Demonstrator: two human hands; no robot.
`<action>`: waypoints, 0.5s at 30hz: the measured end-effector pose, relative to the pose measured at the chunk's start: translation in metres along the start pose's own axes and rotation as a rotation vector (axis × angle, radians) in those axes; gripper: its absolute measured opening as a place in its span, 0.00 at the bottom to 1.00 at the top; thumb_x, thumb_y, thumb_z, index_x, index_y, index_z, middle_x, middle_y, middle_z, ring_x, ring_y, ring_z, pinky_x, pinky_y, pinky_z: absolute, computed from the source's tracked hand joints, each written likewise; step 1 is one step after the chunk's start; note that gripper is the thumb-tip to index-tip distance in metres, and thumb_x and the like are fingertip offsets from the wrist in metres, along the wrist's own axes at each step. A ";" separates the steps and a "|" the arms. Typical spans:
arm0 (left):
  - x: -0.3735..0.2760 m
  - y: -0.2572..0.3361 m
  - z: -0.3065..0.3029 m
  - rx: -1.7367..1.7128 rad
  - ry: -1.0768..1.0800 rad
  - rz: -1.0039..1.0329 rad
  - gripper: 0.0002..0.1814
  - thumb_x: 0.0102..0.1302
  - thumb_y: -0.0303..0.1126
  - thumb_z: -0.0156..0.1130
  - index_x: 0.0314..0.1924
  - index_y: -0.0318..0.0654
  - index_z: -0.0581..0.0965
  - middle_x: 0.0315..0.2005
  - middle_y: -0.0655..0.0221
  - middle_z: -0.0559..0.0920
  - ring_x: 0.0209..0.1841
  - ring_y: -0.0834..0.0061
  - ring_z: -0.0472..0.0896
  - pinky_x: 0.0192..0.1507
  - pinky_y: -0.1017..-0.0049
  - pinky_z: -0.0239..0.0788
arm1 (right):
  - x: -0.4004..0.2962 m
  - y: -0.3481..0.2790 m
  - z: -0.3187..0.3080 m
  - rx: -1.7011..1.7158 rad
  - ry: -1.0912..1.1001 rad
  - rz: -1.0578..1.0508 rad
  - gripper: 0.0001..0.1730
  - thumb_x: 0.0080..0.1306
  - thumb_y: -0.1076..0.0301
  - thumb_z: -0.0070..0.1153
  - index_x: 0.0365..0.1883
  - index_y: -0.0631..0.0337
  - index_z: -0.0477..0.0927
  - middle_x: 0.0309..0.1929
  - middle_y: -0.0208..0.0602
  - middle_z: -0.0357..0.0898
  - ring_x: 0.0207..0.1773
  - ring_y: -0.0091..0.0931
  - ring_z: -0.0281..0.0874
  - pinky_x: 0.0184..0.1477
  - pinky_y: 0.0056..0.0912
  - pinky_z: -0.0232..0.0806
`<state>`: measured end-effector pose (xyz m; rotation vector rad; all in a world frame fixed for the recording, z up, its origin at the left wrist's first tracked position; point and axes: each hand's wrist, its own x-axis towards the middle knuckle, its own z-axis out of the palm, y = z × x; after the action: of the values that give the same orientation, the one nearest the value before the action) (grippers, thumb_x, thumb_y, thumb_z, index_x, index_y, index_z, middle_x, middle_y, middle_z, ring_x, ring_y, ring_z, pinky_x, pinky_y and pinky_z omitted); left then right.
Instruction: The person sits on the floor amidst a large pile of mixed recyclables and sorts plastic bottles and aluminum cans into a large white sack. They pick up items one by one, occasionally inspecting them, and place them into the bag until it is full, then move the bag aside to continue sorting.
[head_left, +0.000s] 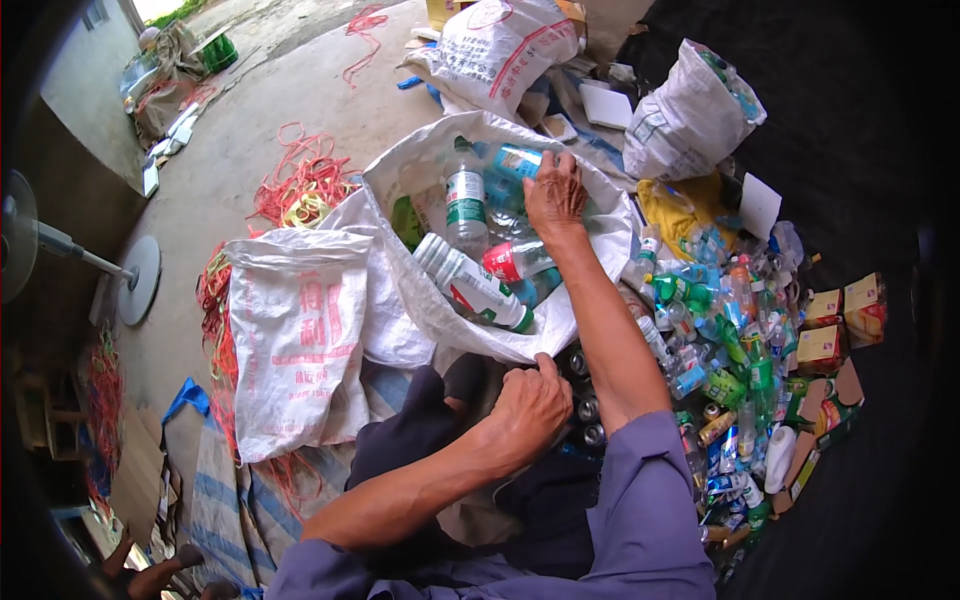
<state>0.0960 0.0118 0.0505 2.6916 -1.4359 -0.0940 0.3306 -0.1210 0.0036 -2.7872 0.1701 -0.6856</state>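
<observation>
A white woven sack stands wide-mouthed before me, with several plastic bottles inside. My right hand reaches into it, its fingers curled over the end of a clear bottle with a blue label. At the near rim, my left hand pinches the sack's edge, which is drawn to a point there. Within the sack, a green-labelled clear bottle leans beside a red-labelled bottle. A white bottle with a green cap lies across the front.
Loose bottles and cans are heaped at my right. A filled white sack stands beyond them, and a printed sack lies at the back. At left are a flattened sack, tangled red strapping and a fan base.
</observation>
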 end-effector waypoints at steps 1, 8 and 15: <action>0.000 0.000 0.000 0.007 0.005 0.004 0.15 0.58 0.33 0.56 0.40 0.27 0.77 0.44 0.36 0.78 0.29 0.71 0.81 0.30 0.75 0.69 | -0.001 -0.002 0.006 0.025 0.015 0.028 0.23 0.57 0.65 0.68 0.47 0.65 0.74 0.50 0.50 0.70 0.53 0.46 0.74 0.50 0.45 0.73; -0.001 -0.007 -0.001 -0.067 -0.073 -0.028 0.14 0.59 0.33 0.56 0.39 0.27 0.76 0.45 0.35 0.77 0.30 0.69 0.82 0.31 0.74 0.70 | 0.000 0.011 0.011 0.439 -0.021 0.084 0.34 0.55 0.73 0.64 0.60 0.75 0.69 0.59 0.56 0.70 0.55 0.43 0.76 0.56 0.37 0.71; -0.002 -0.005 -0.006 -0.107 -0.061 -0.020 0.20 0.60 0.40 0.63 0.45 0.31 0.74 0.51 0.39 0.74 0.35 0.64 0.81 0.39 0.69 0.70 | -0.047 0.035 -0.067 0.527 0.105 -0.069 0.23 0.61 0.77 0.59 0.56 0.67 0.76 0.55 0.47 0.78 0.50 0.34 0.82 0.45 0.31 0.78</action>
<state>0.0998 0.0163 0.0564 2.6383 -1.3786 -0.2492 0.2565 -0.1613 0.0303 -2.2631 -0.0790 -0.7641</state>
